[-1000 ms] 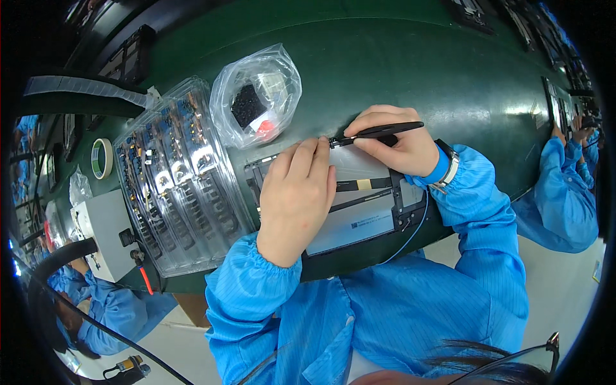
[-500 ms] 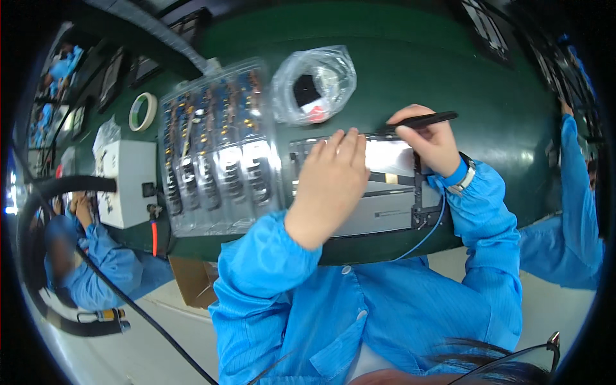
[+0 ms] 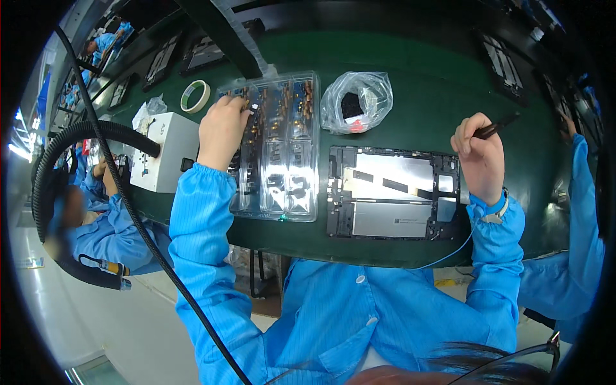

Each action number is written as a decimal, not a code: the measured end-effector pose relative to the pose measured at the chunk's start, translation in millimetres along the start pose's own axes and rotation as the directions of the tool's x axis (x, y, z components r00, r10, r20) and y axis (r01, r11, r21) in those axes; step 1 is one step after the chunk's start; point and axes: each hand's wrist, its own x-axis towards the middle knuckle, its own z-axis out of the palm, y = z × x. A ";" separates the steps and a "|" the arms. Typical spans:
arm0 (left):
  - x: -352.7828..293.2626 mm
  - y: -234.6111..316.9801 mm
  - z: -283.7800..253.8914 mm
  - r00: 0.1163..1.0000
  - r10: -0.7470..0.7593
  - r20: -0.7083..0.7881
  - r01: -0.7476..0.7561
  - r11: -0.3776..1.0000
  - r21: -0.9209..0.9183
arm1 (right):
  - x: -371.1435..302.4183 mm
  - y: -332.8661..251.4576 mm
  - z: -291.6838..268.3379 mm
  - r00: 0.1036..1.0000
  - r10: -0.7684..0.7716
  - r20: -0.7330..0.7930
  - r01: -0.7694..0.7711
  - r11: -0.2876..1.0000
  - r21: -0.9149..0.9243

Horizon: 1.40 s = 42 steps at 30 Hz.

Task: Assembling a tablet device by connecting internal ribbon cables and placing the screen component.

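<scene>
My left hand [image 3: 221,133] is over the far left part of a clear plastic tray [image 3: 312,186] holding rows of small parts with copper-coloured and gold bits. Its fingers are pinched at the parts; what lies between them is too small to make out. Held up beyond the right end of an opened tablet [image 3: 391,219], my right hand [image 3: 481,154] is closed around a black pen-shaped tool [image 3: 497,126], whose tip points away to the right. The tablet lies flat with its silver battery and black frame exposed. Neither hand touches it.
A clear plastic bag [image 3: 375,83] with dark and red contents lies beyond the tablet. Left of the tray are a tape roll [image 3: 204,97] and a white box [image 3: 168,154] with a black hose [image 3: 122,131]. A blue cord [image 3: 443,258] runs from my right wrist. Co-workers sit on both sides.
My left hand has left the tablet and moved left onto the tray. My right hand has lifted off the tablet's far edge with the black tool still in it. The view has shifted.
</scene>
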 end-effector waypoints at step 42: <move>9.1 188.8 -81.1 0.892 0.199 -0.406 -0.383 0.810 -0.444 | 13.4 -16.9 49.1 0.979 -0.107 0.172 0.179 0.854 -0.489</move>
